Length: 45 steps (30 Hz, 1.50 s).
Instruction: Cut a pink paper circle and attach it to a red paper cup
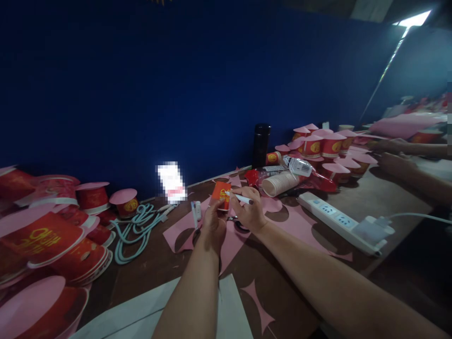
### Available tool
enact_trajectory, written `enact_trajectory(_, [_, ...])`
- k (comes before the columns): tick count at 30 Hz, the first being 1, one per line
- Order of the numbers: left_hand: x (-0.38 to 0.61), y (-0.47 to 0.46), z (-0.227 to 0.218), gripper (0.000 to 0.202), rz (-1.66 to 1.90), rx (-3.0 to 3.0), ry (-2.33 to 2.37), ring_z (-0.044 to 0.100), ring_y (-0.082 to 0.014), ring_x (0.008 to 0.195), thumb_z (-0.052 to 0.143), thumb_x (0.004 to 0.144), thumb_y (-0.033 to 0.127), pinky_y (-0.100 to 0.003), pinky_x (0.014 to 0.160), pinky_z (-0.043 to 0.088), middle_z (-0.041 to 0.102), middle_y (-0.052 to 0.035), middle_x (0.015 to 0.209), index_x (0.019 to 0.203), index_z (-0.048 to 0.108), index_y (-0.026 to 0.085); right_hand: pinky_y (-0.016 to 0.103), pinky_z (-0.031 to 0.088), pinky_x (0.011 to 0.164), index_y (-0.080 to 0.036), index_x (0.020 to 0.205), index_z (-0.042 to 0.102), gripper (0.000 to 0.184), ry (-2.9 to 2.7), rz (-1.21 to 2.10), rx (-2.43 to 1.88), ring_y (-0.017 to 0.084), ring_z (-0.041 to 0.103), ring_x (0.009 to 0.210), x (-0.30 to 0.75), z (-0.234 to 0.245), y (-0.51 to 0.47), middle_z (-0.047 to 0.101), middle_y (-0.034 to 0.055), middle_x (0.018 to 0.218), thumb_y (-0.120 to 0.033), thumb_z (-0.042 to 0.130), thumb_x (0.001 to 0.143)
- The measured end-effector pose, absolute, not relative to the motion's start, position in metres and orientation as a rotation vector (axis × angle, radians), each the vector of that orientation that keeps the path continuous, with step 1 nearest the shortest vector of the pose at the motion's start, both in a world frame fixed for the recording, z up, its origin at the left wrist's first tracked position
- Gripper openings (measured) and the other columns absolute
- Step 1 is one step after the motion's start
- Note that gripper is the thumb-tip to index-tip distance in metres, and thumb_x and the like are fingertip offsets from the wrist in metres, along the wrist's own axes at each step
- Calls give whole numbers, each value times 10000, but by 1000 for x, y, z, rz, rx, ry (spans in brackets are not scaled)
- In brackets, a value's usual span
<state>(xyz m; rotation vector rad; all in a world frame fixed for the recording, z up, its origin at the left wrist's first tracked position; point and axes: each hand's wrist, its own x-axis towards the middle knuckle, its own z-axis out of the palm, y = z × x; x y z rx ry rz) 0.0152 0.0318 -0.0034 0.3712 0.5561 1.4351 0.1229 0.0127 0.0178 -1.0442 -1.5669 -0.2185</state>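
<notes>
The left hand (pixel 214 220) grips a red paper cup (pixel 217 190) above cut pink paper (pixel 293 227); the right hand (pixel 251 210) pinches a white pen (pixel 243 198) at its side. Marking seems under way; pink-topped cups (pixel 312 146) look further along, while no pink top shows here.

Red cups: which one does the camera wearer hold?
The red cup in the left hand, beside the white pen in the right hand; other cups sit away from both hands.
</notes>
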Motion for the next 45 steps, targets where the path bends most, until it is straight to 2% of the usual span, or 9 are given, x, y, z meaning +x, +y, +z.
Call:
enact_trajectory(11, [15,31,-2,126,1426,356,594,645,-112,765,714,653,64,-212,727,481,698,-19,786,740,665,141,378,418,869,-217,829,625,94,-1543,-182,-1066,177,661,794,119,21,9,725,21,816,-264,556,871])
enact_trajectory(19, [16,37,-9,162,1429,331,646,650,-129,820,676,668,50,-248,806,482,702,-26,836,787,671,161,381,420,890,-218,843,629,95,-1550,-181,-1046,176,652,796,121,20,9,722,25,825,-261,551,875])
enact_trajectory(24, [16,34,-6,215,1415,404,584,650,-133,876,697,647,64,-253,854,477,709,-43,931,842,669,149,374,416,905,-218,885,638,103,-1557,-172,-1033,177,654,828,121,21,9,722,31,858,-263,546,888])
enact_trajectory(28, [17,32,-4,240,1415,437,593,649,-123,859,698,648,70,-252,868,472,711,-40,947,872,671,152,368,411,912,-218,890,642,107,-1554,-155,-1040,171,659,832,121,21,9,721,26,862,-269,548,894])
enact_trajectory(40, [16,31,-5,204,1416,419,583,653,-127,863,695,635,62,-240,829,478,716,-32,911,816,673,153,369,415,903,-224,889,641,101,-1565,-184,-1069,176,664,845,121,20,10,731,26,868,-275,554,893])
enact_trajectory(45, [14,31,-3,191,1431,391,599,650,-110,785,704,617,47,-225,779,483,710,-18,835,780,669,138,372,414,890,-219,870,637,85,-1555,-198,-1063,176,662,832,121,21,10,732,24,854,-263,566,885])
